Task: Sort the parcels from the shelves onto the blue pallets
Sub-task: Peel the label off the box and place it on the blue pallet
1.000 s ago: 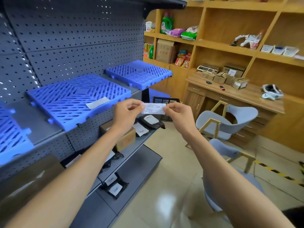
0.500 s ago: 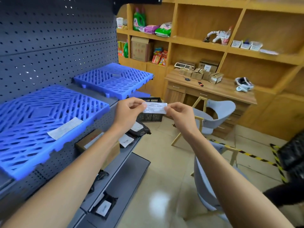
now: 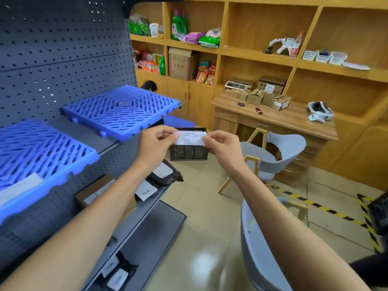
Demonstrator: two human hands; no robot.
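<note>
The left of the frame is filled by a dark grey pegboard shelving unit point(image 3: 63, 49), and the upper right by a wooden wall of shelves point(image 3: 262, 24) stocked with bottles, packets and cartons. Two blue pallets are laid on the grey unit's upper shelf: a near blue pallet point(image 3: 37, 150) at the left edge, on which a white slip point(image 3: 19, 186) is seen, and a far blue pallet point(image 3: 121, 109) just above the frame's centre-left. A wooden desk point(image 3: 279, 120) is seen right of centre, with small cartons on its top, and two grey chairs point(image 3: 279, 156) are placed in front of it and below it in the frame. A black crate point(image 3: 189, 153) stands on the floor at the centre.

On the lower grey shelf, below the pallets, a brown cardboard parcel point(image 3: 94, 191) is partly hidden by the left forearm, and black bagged parcels point(image 3: 163, 175) with white labels are laid beside it. More black bagged parcels point(image 3: 117, 271) are seen at the bottom of the frame.

At the centre, a small white printed label point(image 3: 190, 138) is held flat in the air in front of the crate. Its left end is pinched by the left hand point(image 3: 154, 143) and its right end by the right hand point(image 3: 223, 147), thumb and forefinger closed on the paper in each case.
</note>
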